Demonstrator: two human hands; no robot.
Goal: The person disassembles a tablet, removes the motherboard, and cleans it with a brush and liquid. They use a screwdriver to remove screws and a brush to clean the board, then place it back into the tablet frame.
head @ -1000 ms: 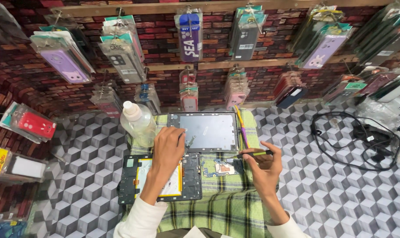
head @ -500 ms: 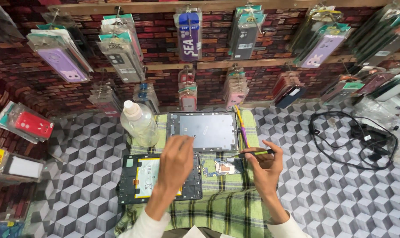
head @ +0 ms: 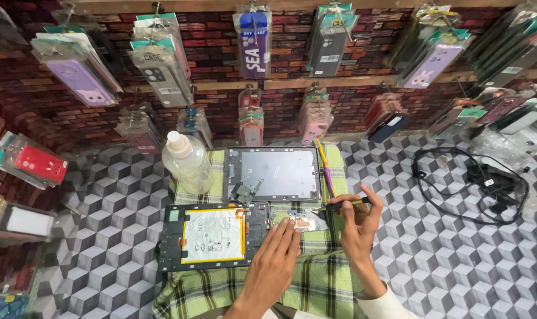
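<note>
Head view: left hand [head: 274,260], flat and empty, has slid off the opened tablet body [head: 212,236] to a small metal plate [head: 304,222] at 3 o'clock; right hand [head: 360,227] grips a screwdriver [head: 342,205].

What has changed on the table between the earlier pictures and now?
The left hand moved off the opened tablet body to the right; its fingertips now reach the small metal part. The right hand still holds the tool. The bottle and the screen panel stayed.
</note>
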